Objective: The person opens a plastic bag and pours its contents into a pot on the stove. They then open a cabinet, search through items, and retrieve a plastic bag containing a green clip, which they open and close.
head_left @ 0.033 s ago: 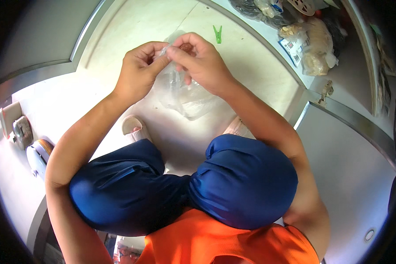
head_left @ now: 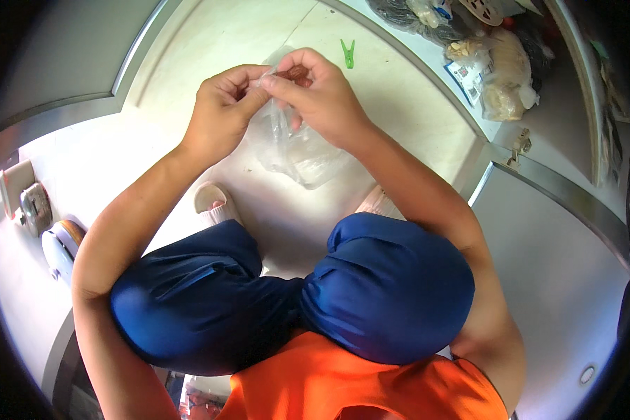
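Observation:
Both of my hands are raised in front of my knees and pinch the top of a clear plastic bag [head_left: 301, 157] that hangs down between them. My left hand [head_left: 224, 105] grips the bag's left edge with thumb and fingers. My right hand [head_left: 322, 98] holds the right edge, its fingers closed around a small reddish-brown thing [head_left: 297, 72] at the bag's mouth. What that thing is cannot be told. I am squatting, with blue shorts [head_left: 385, 287] over both knees.
A green clothespin [head_left: 347, 53] lies on the pale floor just beyond my hands. Filled plastic bags [head_left: 500, 77] are piled at the top right past a metal sill. A slipper [head_left: 213, 203] shows under my left arm. Small round items [head_left: 56, 245] sit at the left edge.

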{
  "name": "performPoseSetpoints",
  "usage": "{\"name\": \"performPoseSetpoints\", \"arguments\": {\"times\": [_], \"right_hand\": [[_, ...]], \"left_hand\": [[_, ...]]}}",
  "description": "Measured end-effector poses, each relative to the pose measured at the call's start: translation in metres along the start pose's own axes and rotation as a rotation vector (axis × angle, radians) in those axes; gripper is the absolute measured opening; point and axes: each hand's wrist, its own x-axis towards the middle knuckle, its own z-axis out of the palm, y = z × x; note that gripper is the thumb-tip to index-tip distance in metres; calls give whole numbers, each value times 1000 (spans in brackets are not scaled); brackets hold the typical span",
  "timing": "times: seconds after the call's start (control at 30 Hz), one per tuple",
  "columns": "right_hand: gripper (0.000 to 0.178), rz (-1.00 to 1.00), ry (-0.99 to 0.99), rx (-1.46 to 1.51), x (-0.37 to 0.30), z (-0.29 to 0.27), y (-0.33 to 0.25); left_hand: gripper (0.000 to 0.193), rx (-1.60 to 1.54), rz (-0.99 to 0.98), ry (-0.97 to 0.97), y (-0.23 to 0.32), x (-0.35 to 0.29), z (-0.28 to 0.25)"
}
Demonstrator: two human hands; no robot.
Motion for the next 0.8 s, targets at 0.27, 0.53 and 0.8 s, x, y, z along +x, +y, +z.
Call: {"name": "performPoseSetpoints", "arguments": {"times": [0.27, 0.53, 0.8], "right_hand": [[8, 77, -1, 419, -1, -70, -11], [42, -16, 287, -610, -27, -146, 65], [66, -210, -115, -392, 10, -22, 91]], "left_hand": [[22, -28, -41, 112, 8, 6, -24], [11, 51, 37, 264, 27, 8, -47], [9, 28, 98, -233, 50, -9, 14]]}}
